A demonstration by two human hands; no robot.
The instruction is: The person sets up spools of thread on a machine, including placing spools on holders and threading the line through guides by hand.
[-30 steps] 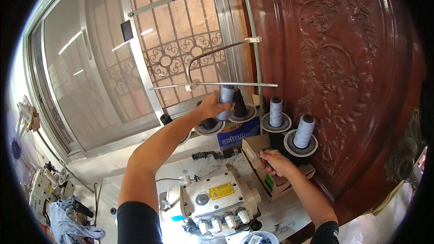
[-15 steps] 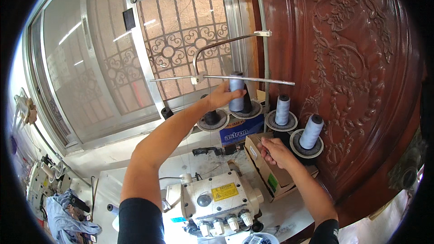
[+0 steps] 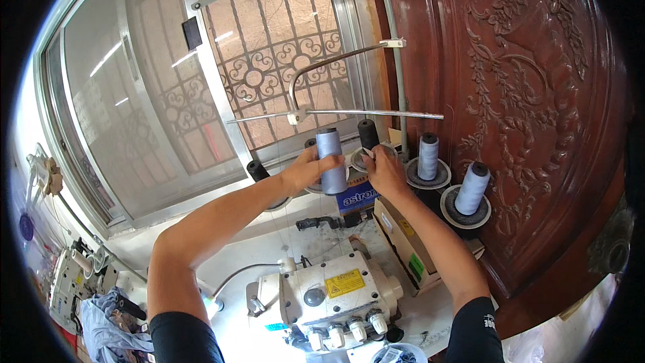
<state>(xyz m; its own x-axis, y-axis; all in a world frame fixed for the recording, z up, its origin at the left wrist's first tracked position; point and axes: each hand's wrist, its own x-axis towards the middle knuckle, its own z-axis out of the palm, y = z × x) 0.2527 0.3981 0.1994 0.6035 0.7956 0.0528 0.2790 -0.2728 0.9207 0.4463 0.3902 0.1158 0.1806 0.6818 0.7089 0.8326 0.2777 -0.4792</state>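
A light blue cone of thread [image 3: 330,165] stands upright in my left hand [image 3: 304,171], with the thumb across its front and the fingers round its far side. Just to its right, my right hand [image 3: 388,171] closes round the lower part of a black thread cone [image 3: 367,133]. This cone rises above a round spool holder [image 3: 359,161]; the hand hides its bottom end. Two more light blue cones sit on holders to the right, the nearer [image 3: 472,188] and the farther [image 3: 428,156]. Another black cone [image 3: 256,171] leans at the left.
A metal thread bar [image 3: 376,113] crosses above my hands, with fine threads hanging down. Below sits a white sewing machine [image 3: 336,289]. A blue box [image 3: 359,196] and an open cardboard box [image 3: 403,245] stand behind it. A carved wooden door [image 3: 531,128] borders the right.
My left hand has brought the light blue cone toward me and slightly left, away from the black cone. My right hand has moved up and away from me from above the cardboard box to the black cone.
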